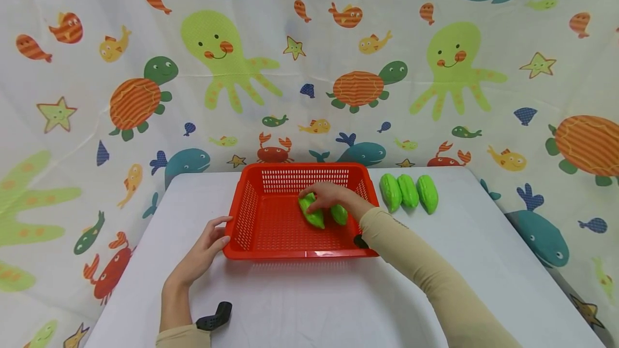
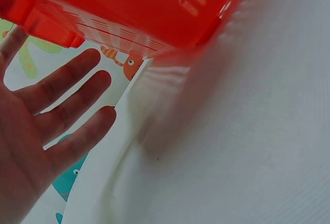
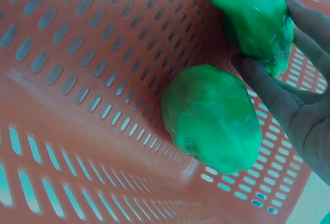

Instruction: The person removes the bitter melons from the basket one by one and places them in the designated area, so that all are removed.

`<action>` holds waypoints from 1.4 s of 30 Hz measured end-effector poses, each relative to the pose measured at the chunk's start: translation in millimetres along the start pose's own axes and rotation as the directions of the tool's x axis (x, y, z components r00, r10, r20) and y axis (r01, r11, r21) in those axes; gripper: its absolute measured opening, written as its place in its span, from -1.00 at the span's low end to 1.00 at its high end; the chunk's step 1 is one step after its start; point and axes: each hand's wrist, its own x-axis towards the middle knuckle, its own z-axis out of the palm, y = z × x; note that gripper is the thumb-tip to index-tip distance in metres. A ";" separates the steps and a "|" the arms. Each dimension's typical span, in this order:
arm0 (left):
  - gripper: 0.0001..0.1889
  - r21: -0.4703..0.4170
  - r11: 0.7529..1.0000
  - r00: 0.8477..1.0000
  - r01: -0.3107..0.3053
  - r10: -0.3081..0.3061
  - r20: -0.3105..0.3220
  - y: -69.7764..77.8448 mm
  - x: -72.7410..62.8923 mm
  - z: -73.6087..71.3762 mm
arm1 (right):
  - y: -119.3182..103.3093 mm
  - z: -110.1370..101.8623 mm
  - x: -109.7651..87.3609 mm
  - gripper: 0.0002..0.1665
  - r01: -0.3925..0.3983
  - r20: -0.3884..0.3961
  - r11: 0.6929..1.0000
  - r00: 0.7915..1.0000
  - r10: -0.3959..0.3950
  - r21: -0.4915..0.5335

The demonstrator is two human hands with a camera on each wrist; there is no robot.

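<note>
A red plastic basket [image 1: 280,254] with slotted walls stands on the white table. My left hand [image 1: 207,246] rests against its left rim near the front corner. In the left wrist view, several fingers [image 2: 77,126] are straight and spread beside the basket; the index fingertip is hidden. Inside the basket, my right hand [image 1: 329,196] grips a green ridged oblong fruit [image 1: 314,216], thumb and fingers on either side of it. A second green fruit [image 3: 211,118] lies apart from the fingers, to the right of the held one in the head view.
Three more green ridged fruits, the middle one [image 1: 408,191] among them, lie side by side on the table [image 1: 483,262] right of the basket. Behind the table hangs a cloth [image 1: 290,95] printed with sea animals. Each wrist wears a black device [image 1: 215,317].
</note>
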 end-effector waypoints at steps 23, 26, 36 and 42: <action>-0.44 0.008 1.000 1.000 -0.007 0.007 -0.004 0.6 -0.6 1.6 | 4.5 -4.6 -4.1 -0.44 0.056 -0.003 0.995 0.998 -0.056 0.084; -0.45 0.006 1.000 1.000 -0.008 0.008 -0.003 -0.1 -0.2 1.4 | 4.4 -6.6 -4.1 -0.44 0.061 -0.019 0.992 0.998 -0.059 0.112; -0.44 -0.001 1.000 1.000 -0.010 0.010 -0.002 -0.5 0.4 1.1 | 2.7 -15.9 -6.9 -0.46 0.050 -0.073 0.989 0.997 -0.040 0.141; -0.44 0.001 1.000 1.000 -0.007 0.007 -0.005 0.1 -0.5 0.5 | 5.5 -22.7 -11.5 -0.48 0.052 -0.100 0.981 0.994 -0.033 0.186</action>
